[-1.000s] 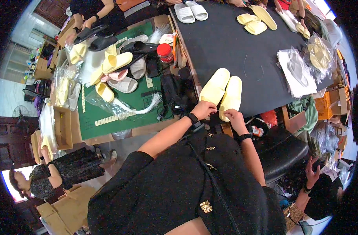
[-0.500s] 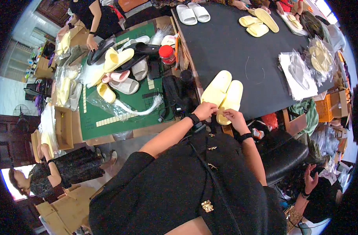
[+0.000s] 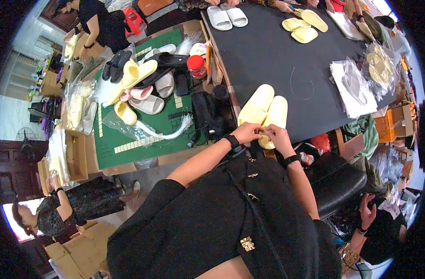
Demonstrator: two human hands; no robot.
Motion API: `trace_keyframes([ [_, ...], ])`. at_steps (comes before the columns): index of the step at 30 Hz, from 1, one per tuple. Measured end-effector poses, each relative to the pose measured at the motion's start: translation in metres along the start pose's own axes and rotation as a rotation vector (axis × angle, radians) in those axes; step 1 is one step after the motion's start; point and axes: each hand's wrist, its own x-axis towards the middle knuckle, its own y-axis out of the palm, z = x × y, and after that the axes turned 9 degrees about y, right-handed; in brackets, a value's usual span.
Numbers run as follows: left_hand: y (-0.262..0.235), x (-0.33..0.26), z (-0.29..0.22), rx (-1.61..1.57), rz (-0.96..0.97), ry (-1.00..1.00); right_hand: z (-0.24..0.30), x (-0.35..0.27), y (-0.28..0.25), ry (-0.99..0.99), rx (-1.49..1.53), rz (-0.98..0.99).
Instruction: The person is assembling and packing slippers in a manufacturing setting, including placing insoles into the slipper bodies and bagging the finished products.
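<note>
A pair of pale yellow slide sandals lies side by side at the near edge of the dark table: the left slide [image 3: 260,98] and the right slide [image 3: 277,113]. Over their near ends, my left hand [image 3: 246,133] and my right hand [image 3: 278,137] meet with bent fingers. Their fingertips are pinched close together just above the heel of the right slide. Whatever is between the fingertips is too small to make out. Both wrists wear black bands.
Left of me, a green-topped table [image 3: 128,160] holds a heap of slides, a red-lidded jar [image 3: 196,66] and plastic bags. White slides [image 3: 227,17] and yellow slides [image 3: 304,26] lie at the far side near other people's hands. Bagged slides [image 3: 354,88] lie at right.
My right hand has moved left, so its fingertips now meet my left hand's. The yellow slides stay put. At far left, a co-worker has drawn a hand back from the black slides.
</note>
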Motion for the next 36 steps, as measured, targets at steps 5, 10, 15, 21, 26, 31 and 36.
trace_keyframes([
  [5, -0.009, 0.005, -0.010, -0.088, 0.009, -0.163, 0.001, 0.008, 0.001, 0.057, 0.128, 0.158],
  [10, -0.005, 0.002, 0.005, -0.347, -0.153, -0.220, -0.008, 0.004, -0.006, 0.120, -0.012, 0.294],
  [15, -0.005, 0.003, 0.002, -0.365, -0.229, -0.240, -0.017, 0.005, -0.009, -0.012, 0.029, 0.276],
  [21, -0.007, 0.000, 0.002, -0.242, -0.270, -0.238, -0.026, 0.010, 0.006, -0.020, -0.007, 0.157],
  [26, -0.006, -0.005, 0.007, 0.197, -0.170, -0.137, -0.007, 0.008, 0.013, -0.053, -0.036, 0.062],
  [31, -0.006, 0.000, 0.013, 0.202, -0.073, 0.000, -0.002, 0.013, 0.022, -0.154, 0.051, 0.089],
  [36, -0.007, -0.001, 0.003, 0.083, -0.114, -0.088, 0.005, 0.014, 0.017, -0.142, 0.064, 0.096],
])
